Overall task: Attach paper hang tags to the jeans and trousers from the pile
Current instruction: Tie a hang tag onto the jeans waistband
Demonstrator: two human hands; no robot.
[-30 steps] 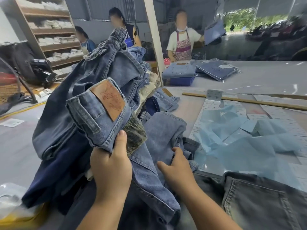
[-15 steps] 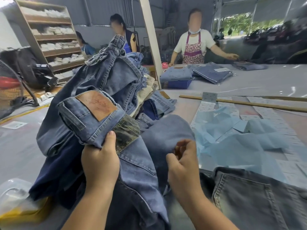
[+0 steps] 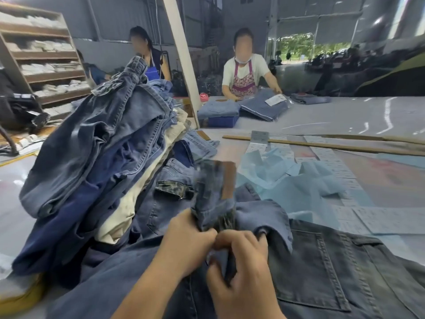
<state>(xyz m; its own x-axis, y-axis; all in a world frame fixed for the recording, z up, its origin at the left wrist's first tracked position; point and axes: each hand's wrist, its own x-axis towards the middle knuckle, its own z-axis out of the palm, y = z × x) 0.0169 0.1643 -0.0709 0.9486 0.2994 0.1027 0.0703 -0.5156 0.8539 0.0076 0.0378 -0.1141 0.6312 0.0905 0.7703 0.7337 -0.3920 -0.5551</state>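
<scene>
Hands come first, nearest to us: the left hand (image 3: 188,245) and the right hand (image 3: 239,261) meet at the middle of the view, almost touching each other. We see the fingers of both curled and pinching the waistband (image 3: 215,203) of one pair of jeans, which is blurred. The left hand holds it from the left side and the right hand from below, so the two hands are equally near to it. The waistband stands up from the fingers, its long axis running away from us and a little upward, with a brown patch (image 3: 228,178) on its right edge. We judge that the next move depends on this: the tag must go on the part just above the fingertips.

We cannot see any hang tag in the hands; if one is there, it is hidden.

Under the hands lies a grey pair of trousers (image 3: 322,272), flat, on the right. To the left rises the pile (image 3: 103,157), one heap of blue jeans with one cream piece in it; we cannot count the pieces exactly.

Behind the waistband, on the table (image 3: 368,116), lie light blue sheets (image 3: 287,180) and several white paper strips (image 3: 333,162), then one long wooden stick (image 3: 322,145). Farther away we count two stacks of folded jeans (image 3: 241,109) and two people standing behind them, with one shelf (image 3: 41,56) on the left.
</scene>
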